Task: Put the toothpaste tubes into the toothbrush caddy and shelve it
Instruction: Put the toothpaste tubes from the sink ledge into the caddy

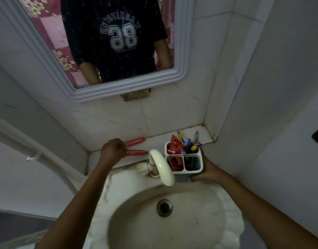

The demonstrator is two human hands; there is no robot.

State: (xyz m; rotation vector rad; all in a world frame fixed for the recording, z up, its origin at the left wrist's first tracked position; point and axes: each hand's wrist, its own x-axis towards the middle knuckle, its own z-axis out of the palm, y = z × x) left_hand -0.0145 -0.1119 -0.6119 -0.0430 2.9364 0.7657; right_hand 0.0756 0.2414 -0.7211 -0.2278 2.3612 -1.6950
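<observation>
A white toothbrush caddy (194, 174) stands at the sink's back right, with my right hand (207, 170) wrapped around its right side. Red toothpaste tubes (175, 147) stick out of its left compartments and purple-and-yellow toothbrushes (192, 143) out of the right ones. On the tiled ledge behind the sink lie two red tubes. My left hand (112, 150) pinches the end of the nearer tube (137, 152). The farther tube (136, 141) lies against the wall, just beyond my fingers.
A white curved faucet (161, 167) rises between my hands, in front of the caddy. The white sink basin (172, 229) with its metal drain fills the foreground. A framed mirror (181, 72) hangs on the tiled wall above, and a white pipe (34, 150) runs along the left.
</observation>
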